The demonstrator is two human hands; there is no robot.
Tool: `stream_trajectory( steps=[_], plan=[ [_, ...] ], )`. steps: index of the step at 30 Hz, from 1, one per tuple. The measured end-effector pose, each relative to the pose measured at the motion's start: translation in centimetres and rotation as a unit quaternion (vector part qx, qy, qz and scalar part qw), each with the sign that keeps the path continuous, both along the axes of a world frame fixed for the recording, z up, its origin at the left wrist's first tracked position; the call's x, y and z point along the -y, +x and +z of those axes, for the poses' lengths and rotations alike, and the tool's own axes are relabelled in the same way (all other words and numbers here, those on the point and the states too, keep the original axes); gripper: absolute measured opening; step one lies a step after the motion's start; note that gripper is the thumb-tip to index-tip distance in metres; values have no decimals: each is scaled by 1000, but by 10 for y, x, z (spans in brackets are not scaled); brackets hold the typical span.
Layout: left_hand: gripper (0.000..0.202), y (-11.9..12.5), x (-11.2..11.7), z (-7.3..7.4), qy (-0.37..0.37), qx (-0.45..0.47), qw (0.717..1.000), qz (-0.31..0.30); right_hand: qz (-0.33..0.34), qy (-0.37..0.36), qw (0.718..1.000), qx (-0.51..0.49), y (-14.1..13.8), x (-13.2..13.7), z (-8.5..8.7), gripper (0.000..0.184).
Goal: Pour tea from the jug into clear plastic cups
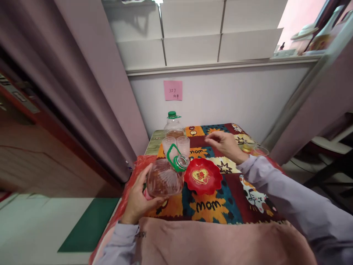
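My left hand (138, 195) is wrapped round the side of a large clear plastic jug (165, 178) with a green carry handle (173, 156). The jug tilts to the right, and its mouth (182, 161) is uncapped. A red scalloped plate (204, 186) with a gold heart print lies just right of it. Two clear plastic cups (183, 143) stand right behind the jug, partly hidden by it. Beyond the plate, my right hand (224, 143) hovers above the table with its fingers curled together; what they hold, if anything, cannot be seen.
A second clear jug (174, 127) with a green cap and amber liquid stands at the back. Near the right edge are a clear round dish (260, 151) and a small yellowish thing (246, 148). A patterned cloth (234, 198) covers the table. A wall with a pink note (173, 90) rises behind.
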State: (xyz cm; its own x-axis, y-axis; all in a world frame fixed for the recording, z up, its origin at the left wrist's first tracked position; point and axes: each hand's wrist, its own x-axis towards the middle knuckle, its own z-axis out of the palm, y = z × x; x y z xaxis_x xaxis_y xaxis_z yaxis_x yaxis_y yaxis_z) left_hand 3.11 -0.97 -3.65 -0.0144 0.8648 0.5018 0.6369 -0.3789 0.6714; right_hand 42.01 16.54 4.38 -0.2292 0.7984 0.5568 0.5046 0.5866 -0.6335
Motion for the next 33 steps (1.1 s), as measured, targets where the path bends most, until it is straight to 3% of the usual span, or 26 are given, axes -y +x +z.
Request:
stream_trajectory(
  steps=[4,7,11,16,20,33],
  plan=[
    [114,0,0,0,10,-24,1000,-9,93,37,991,85,-77,-1,18,6],
    [116,-2,1,0,15,-35,999,-22,117,59,970,203,-115,-7,27,22],
    [118,-1,3,1,21,-59,998,-31,124,40,926,355,-142,-14,37,36],
    [122,4,4,2,33,-92,995,-32,115,27,907,404,-157,-20,38,18],
    [124,6,4,2,26,-81,996,-33,106,31,904,412,-160,-20,33,21],
    [118,1,6,-1,0,-24,999,-36,108,63,949,290,-150,-27,13,14]
  ],
)
